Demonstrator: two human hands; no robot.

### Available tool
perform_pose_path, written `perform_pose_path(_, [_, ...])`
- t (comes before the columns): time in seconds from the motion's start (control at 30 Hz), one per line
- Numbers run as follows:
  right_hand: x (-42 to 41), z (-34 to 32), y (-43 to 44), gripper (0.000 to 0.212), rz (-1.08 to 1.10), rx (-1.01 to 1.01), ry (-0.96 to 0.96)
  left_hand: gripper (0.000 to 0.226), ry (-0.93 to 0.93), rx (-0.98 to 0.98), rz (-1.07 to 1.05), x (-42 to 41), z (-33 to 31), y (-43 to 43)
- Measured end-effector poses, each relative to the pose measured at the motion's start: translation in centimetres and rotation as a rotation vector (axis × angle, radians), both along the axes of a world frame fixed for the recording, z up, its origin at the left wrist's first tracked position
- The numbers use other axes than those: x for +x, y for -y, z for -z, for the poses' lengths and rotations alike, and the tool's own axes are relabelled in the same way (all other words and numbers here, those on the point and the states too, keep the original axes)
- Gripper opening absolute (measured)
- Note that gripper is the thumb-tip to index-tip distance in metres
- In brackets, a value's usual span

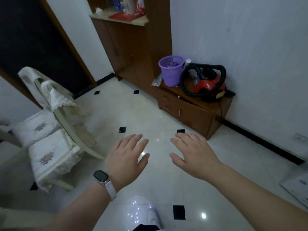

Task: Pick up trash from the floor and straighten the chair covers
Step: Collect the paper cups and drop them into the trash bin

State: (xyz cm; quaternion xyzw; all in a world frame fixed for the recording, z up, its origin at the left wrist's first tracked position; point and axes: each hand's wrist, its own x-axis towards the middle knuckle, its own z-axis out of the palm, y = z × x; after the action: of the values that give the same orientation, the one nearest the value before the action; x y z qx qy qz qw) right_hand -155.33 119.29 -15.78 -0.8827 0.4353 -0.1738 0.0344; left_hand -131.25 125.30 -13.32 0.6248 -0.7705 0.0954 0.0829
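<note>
Hands: my left hand (128,157) and right hand (191,154) flat, apart, empty | chair covers (55,97) to their left rumpled, unstraightened | floor (133,110) ahead: no trash seen

Rumpled chair covers (50,147), left.

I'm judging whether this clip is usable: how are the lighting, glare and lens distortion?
Head view: dim, bluish light; small bright glints on the glossy floor between the left hand and right hand and lower right; wide-angle lens tilts the door frame and wall; chair covers look slightly soft.
</note>
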Motion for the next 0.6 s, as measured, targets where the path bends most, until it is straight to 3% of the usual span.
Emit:
perform_pose_path(0.23, [3.9, 0.8, 9.1, 0.048, -0.062, 0.024, -0.037, 0.046, -0.047, 0.005, -0.037, 3.8, 2.4, 8.2])
perform_pose_path(0.6, [11.5, -1.9, 28.3, 0.047, -0.02, -0.024, -0.131, 0.043, -0.18, -0.065, 0.039, 11.6, 2.7, 29.3])
